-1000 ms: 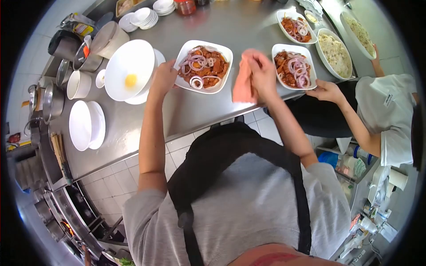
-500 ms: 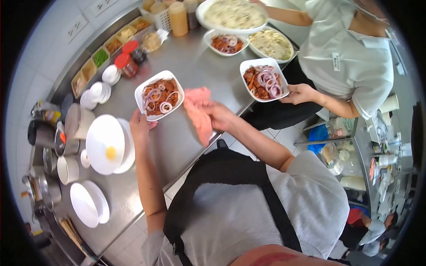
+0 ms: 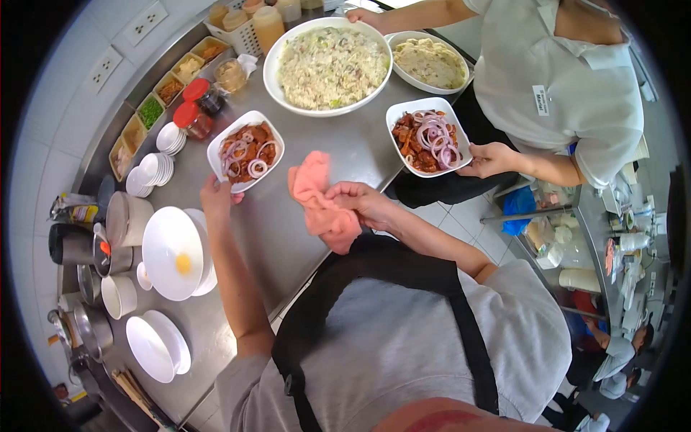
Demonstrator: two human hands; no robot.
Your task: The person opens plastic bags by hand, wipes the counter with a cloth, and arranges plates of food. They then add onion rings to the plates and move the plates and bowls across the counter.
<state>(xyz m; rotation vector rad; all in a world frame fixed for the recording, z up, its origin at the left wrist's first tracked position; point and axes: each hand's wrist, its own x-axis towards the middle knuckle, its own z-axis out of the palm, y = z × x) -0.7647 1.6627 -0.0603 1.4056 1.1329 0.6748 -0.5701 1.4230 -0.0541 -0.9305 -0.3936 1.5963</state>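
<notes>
My left hand (image 3: 218, 198) grips the near corner of a white square bowl (image 3: 272, 165), thumb and fingers pinching its rim. Saucy reddish-brown meat topped with purple onion rings (image 3: 248, 153) fills that bowl. In my right hand (image 3: 367, 204) is a crumpled pink cloth (image 3: 317, 198), pinched between thumb and fingers over the counter's front edge. To the right, a co-worker's hand (image 3: 491, 160) holds a similar bowl of meat and onion (image 3: 430, 137). The co-worker's other hand (image 3: 365, 17) has the rim of a large white dish of rice mixture (image 3: 327, 66).
Another oval dish (image 3: 430, 63) lies at the back right of the steel counter (image 3: 270, 230). Red-lidded jars (image 3: 193, 118), small stacked dishes (image 3: 157, 169) and garnish tubs (image 3: 150, 111) line the wall side. White bowls (image 3: 173, 248), one holding something yellow, stand at left.
The co-worker's rice dish has come left and closer, now covering the third meat bowl. My left hand and its bowl have shifted slightly left. The pink cloth is more bunched up.
</notes>
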